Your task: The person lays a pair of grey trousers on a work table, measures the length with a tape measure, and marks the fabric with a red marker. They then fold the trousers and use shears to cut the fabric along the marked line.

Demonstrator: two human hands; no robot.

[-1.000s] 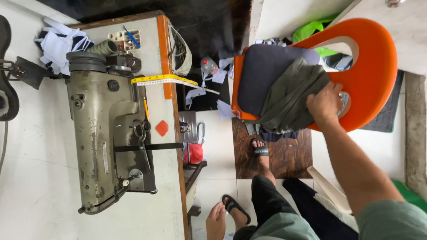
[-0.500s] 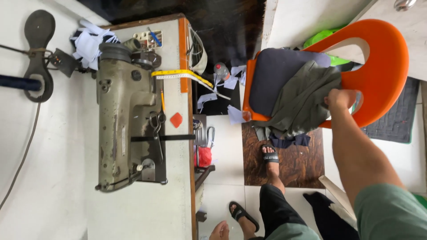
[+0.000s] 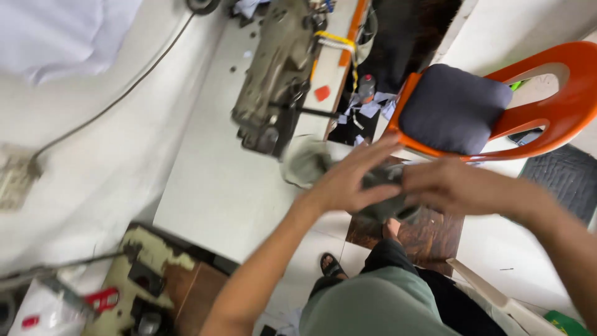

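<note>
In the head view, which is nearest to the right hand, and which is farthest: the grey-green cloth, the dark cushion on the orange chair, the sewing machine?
1. Grey-green cloth: in the grip of the right hand, between both hands.
2. Dark cushion: just above the hand, on the orange chair.
3. Sewing machine: farthest, up-left on the white table.

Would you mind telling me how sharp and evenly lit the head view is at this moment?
In the head view, motion blur smears both hands, left hand and right hand, and the olive cloth between them; the sewing machine is soft too; lighting is flat daylight, with pale glare on the white table.
</note>
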